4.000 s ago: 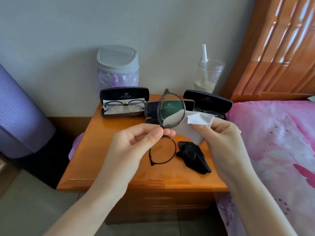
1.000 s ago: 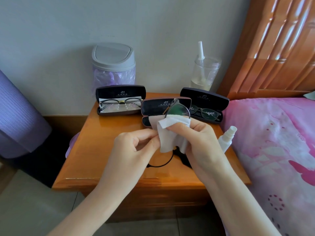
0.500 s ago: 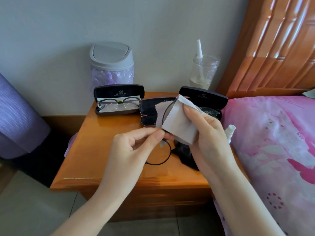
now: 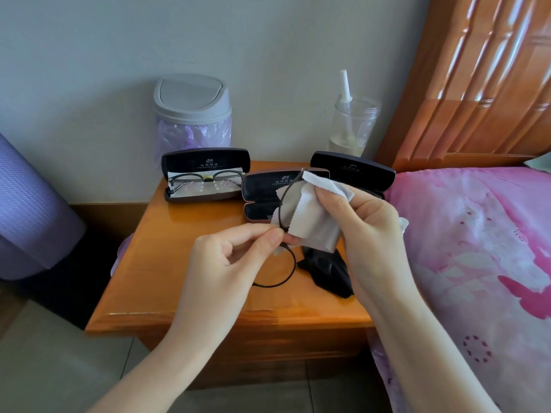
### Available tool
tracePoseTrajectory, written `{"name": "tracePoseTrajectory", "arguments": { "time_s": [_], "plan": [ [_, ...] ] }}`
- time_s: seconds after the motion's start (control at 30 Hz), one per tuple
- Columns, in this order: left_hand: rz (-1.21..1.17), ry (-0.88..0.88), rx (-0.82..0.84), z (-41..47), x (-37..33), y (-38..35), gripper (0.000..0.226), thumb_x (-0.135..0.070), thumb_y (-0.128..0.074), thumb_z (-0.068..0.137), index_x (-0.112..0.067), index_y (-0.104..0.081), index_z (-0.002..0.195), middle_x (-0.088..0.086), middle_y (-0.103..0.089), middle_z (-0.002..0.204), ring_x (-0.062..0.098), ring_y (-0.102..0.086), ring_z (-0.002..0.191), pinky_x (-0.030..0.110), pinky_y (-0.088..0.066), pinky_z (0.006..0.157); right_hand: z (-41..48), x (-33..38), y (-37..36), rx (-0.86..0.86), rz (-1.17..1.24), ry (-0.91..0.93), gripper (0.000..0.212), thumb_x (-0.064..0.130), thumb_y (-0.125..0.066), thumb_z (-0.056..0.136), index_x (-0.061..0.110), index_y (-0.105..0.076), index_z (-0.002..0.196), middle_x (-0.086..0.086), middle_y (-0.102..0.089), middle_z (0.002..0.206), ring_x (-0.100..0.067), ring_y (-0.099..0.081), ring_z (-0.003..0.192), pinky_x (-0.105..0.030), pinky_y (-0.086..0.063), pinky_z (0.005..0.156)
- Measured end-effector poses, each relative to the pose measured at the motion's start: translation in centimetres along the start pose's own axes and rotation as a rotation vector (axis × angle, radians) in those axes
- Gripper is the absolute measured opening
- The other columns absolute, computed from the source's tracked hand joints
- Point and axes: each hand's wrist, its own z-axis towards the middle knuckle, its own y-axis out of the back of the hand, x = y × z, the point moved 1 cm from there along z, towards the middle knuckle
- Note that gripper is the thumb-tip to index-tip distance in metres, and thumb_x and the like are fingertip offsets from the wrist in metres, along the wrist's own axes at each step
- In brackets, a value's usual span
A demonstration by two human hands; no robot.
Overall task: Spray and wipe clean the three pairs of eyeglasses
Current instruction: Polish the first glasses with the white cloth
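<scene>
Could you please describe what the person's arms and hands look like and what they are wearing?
The left hand and right hand are bare: no gloves, rings, watch or bracelet show. The left forearm and right forearm are bare too, with no sleeve in view.

A pale grey-blue wall [image 4: 89, 55] stood behind a glossy orange wooden nightstand [image 4: 179, 248]. To its right rose a carved wooden headboard [image 4: 477, 84] over a bed with a pink sheet [image 4: 477, 234]. Brown skirting [image 4: 101, 213] met grey floor tiles [image 4: 59, 368]. The light was soft and even.
</scene>
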Motion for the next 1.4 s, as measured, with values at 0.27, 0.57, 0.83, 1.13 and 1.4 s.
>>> {"name": "tracePoseTrajectory", "arguments": {
  "time_s": [0.27,0.57,0.83,1.13,1.4],
  "plan": [
    [-0.110,0.043,-0.065,0.2,-0.2,0.3,0.014,-0.024,-0.062,0.079,-0.030,-0.073,0.075,-0.015,-0.075,0.074,-0.001,-0.069,0.078,0.003,-0.046,0.068,-0.2,-0.6,0.2,0.090,0.063,-0.076,0.023,0.030,-0.056,0.081,0.014,-0.073,0.083,0.005,-0.073,0.076,-0.003,-0.065,0.079,-0.015,-0.048,0.070],
    [-0.103,0.081,-0.084,0.6,0.4,0.9,0.022,-0.033,-0.061,0.077,-0.022,-0.075,0.091,-0.012,-0.076,0.085,0.003,-0.069,0.089,0.010,-0.050,0.076,-1.1,-1.3,-0.8,0.129,0.011,-0.127,0.021,0.036,-0.063,0.081,0.020,-0.076,0.083,0.002,-0.073,0.079,-0.008,-0.063,0.078,-0.019,-0.047,0.067],
    [0.031,0.007,0.010,0.1,0.3,0.2,0.022,-0.034,-0.059,0.078,-0.026,-0.073,0.093,-0.022,-0.073,0.089,-0.009,-0.065,0.090,0.002,-0.045,0.073,0.3,-1.0,-0.2,0.016,0.140,-0.151,0.028,0.032,-0.069,0.079,0.009,-0.074,0.095,-0.008,-0.072,0.089,-0.021,-0.066,0.088,-0.039,-0.052,0.080],
    [0.080,-0.063,0.032,0.1,0.3,0.0,0.022,-0.027,-0.058,0.082,-0.018,-0.077,0.087,-0.017,-0.074,0.089,-0.009,-0.065,0.092,0.002,-0.045,0.074,0.5,-0.6,-0.5,-0.048,0.137,-0.179,0.037,0.037,-0.069,0.078,0.006,-0.073,0.097,-0.016,-0.072,0.098,-0.034,-0.066,0.098,-0.060,-0.049,0.092],
    [0.117,-0.084,0.008,0.1,0.3,0.1,0.021,-0.027,-0.059,0.083,-0.019,-0.077,0.088,-0.017,-0.075,0.088,-0.008,-0.066,0.092,0.003,-0.045,0.075,0.3,0.6,0.2,0.016,-0.191,0.198,0.018,0.012,-0.059,0.092,0.025,-0.071,0.096,0.018,-0.073,0.081,0.000,-0.067,0.085,-0.012,-0.049,0.068]
  ]
}}
